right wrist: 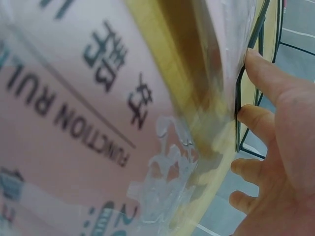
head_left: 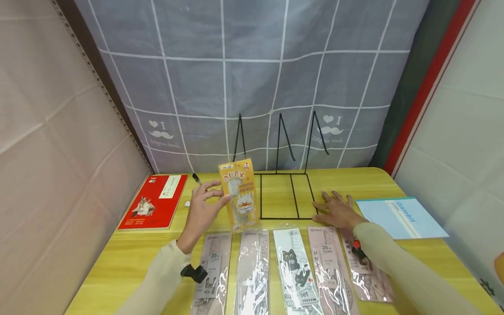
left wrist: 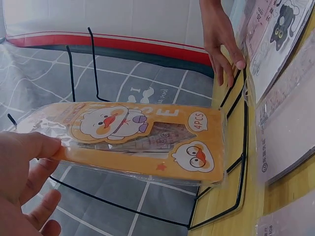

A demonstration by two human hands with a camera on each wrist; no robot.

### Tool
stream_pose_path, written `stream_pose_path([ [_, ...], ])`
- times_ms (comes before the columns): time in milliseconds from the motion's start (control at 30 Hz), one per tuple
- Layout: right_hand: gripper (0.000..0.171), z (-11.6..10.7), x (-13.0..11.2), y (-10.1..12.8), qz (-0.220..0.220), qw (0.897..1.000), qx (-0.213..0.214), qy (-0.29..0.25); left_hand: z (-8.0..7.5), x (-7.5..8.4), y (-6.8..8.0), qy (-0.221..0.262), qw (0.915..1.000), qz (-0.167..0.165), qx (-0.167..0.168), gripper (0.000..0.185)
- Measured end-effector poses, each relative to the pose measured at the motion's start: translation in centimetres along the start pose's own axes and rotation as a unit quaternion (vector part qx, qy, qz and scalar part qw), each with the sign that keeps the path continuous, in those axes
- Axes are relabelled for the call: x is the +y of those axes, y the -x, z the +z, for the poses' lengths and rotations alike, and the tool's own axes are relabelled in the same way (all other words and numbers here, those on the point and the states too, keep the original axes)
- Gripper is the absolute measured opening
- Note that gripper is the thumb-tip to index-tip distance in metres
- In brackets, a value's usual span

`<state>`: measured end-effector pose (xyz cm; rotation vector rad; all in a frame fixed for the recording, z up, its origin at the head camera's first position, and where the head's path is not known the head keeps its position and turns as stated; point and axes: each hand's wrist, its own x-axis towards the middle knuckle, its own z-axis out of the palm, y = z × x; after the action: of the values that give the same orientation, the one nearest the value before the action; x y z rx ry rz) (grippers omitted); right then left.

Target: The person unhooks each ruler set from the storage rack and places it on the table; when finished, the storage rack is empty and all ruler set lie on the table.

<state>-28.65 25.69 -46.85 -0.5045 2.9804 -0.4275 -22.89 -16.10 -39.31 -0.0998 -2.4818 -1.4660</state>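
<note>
My left hand (head_left: 202, 210) pinches the left edge of a yellow duck-print ruler set pack (head_left: 238, 197) and holds it upright at the left end of a black wire rack (head_left: 279, 218). In the left wrist view, the thumb lies on the clear wrapper of the pack (left wrist: 147, 169), and the other fingers are partly hidden. My right hand (head_left: 336, 212) rests at the rack's front right corner with its fingers spread. In the right wrist view, the thumb and a fingertip touch the black wire (right wrist: 238, 93).
In front of the rack lie several pink ruler packs (head_left: 214, 262) and a white cat-print ruler pack (head_left: 297, 267). A red book (head_left: 153, 203) lies at left, a light blue notebook (head_left: 401, 218) at right. A grey checked cloth (head_left: 252, 83) hangs behind the table.
</note>
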Motion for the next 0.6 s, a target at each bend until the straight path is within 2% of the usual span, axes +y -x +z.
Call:
stream_pose_path([
  [367, 0.066, 0.1, 0.3, -0.1, 0.000, 1.000, 0.002, -0.004, -1.0, 1.1, 2.5, -0.012, 0.9994, -0.009, -0.031, 0.033],
  [500, 0.066, 0.1, 0.2, 0.0, -0.002, 1.000, 0.002, -0.001, -1.8, 1.1, 3.6, -0.012, 0.9985, -0.028, -0.044, 0.032],
  [600, 0.067, 0.1, 0.1, 0.1, -0.005, 1.000, 0.001, -0.003, -3.0, 1.0, 4.8, -0.008, 0.9973, -0.050, -0.053, 0.032],
])
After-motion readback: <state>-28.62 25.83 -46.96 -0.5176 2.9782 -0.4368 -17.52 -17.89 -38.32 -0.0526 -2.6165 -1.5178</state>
